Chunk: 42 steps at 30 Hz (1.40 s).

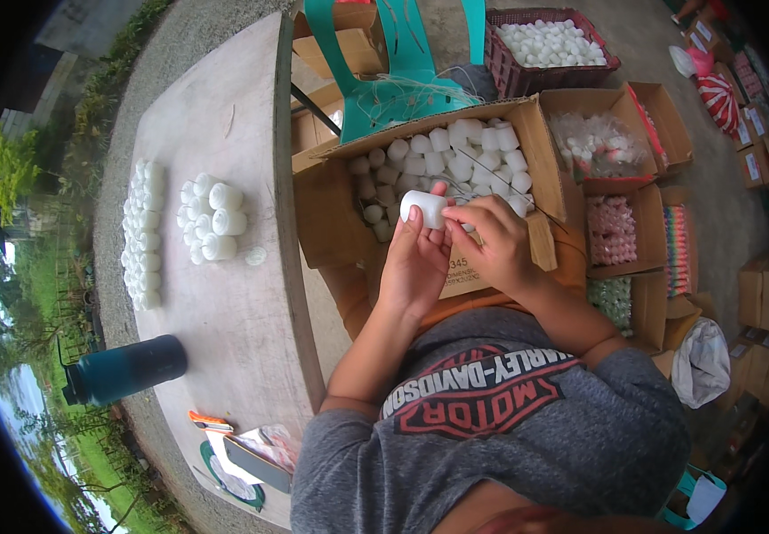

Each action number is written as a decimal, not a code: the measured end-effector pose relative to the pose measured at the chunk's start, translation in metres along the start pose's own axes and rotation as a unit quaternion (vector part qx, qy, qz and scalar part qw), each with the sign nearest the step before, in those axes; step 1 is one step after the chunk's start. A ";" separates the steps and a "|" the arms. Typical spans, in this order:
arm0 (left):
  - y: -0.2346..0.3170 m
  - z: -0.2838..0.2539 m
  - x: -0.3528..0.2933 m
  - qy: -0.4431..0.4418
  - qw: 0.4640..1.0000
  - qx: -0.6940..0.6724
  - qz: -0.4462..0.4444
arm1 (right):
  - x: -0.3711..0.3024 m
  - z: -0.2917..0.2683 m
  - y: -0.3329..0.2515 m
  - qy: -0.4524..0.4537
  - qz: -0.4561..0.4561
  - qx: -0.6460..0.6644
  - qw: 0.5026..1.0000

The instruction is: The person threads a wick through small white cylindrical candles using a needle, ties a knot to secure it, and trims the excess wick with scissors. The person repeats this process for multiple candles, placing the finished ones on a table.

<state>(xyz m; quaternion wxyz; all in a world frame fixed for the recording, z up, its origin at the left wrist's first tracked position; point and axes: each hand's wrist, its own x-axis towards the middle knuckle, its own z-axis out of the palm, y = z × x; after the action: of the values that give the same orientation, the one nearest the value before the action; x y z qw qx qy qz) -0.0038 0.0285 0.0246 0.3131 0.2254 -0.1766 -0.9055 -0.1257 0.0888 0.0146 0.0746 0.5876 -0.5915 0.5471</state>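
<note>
Across the fingers of my left hand (422, 258) lies a short white candle-like cylinder (422, 208), with the thumb pressed on its side. My right hand (496, 238) is closed in a pinch at the cylinder's right end; whatever its fingertips hold is too small to make out. Both hands are above the near side of an open cardboard box (326, 214) full of similar white cylinders (464, 147). Thin dark strands (491, 169) stick out among them, close to my right hand.
Left, a pale table (251, 160) bears grouped white cylinders (215, 218), a dark teal bottle (126, 369) and a phone-like slab (258, 465). Beyond the box are a green chair (402, 44) with loose strings and a crate (513, 76). Boxes of wrapped goods (611, 230) stand right.
</note>
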 end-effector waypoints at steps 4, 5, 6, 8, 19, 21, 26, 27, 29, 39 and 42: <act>0.001 0.001 0.000 -0.002 1.000 0.007 0.000 | 0.004 -0.004 0.003 0.003 -0.055 -0.045 0.997; 0.000 0.000 0.000 -0.006 1.000 0.007 -0.004 | 0.005 -0.004 0.003 0.000 -0.052 -0.048 0.997; 0.000 0.000 -0.001 -0.007 1.000 0.011 -0.003 | 0.005 -0.005 0.003 -0.003 -0.050 -0.051 0.997; -0.001 0.000 -0.001 -0.011 1.000 0.020 -0.001 | 0.006 -0.006 0.001 -0.002 -0.038 -0.051 0.998; -0.009 0.001 -0.001 -0.002 0.993 0.104 0.063 | -0.001 -0.009 -0.004 -0.011 0.023 -0.011 1.000; -0.007 0.001 -0.001 0.008 0.995 0.079 0.052 | 0.000 -0.010 -0.004 -0.029 0.026 -0.010 0.999; -0.002 -0.003 0.001 0.020 0.999 0.025 0.010 | 0.003 -0.009 -0.011 -0.009 0.088 0.057 0.994; -0.002 -0.001 0.000 0.021 0.999 0.027 0.010 | 0.003 -0.008 -0.010 -0.005 0.077 0.058 0.995; -0.001 0.002 -0.001 0.022 0.999 0.030 0.011 | 0.002 -0.009 -0.009 -0.015 0.070 0.045 0.996; -0.001 0.004 -0.003 0.000 0.997 0.051 0.054 | 0.004 -0.013 -0.009 -0.030 0.048 0.011 0.998; -0.001 0.004 -0.003 -0.005 0.997 0.055 0.062 | 0.005 -0.014 -0.009 -0.038 0.040 0.005 0.998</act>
<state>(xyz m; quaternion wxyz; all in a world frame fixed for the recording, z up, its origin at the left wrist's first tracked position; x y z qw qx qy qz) -0.0044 0.0317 0.0285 0.3552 0.2263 -0.2411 -0.8744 -0.1274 0.0987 0.0286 0.0271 0.5842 -0.6143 0.5297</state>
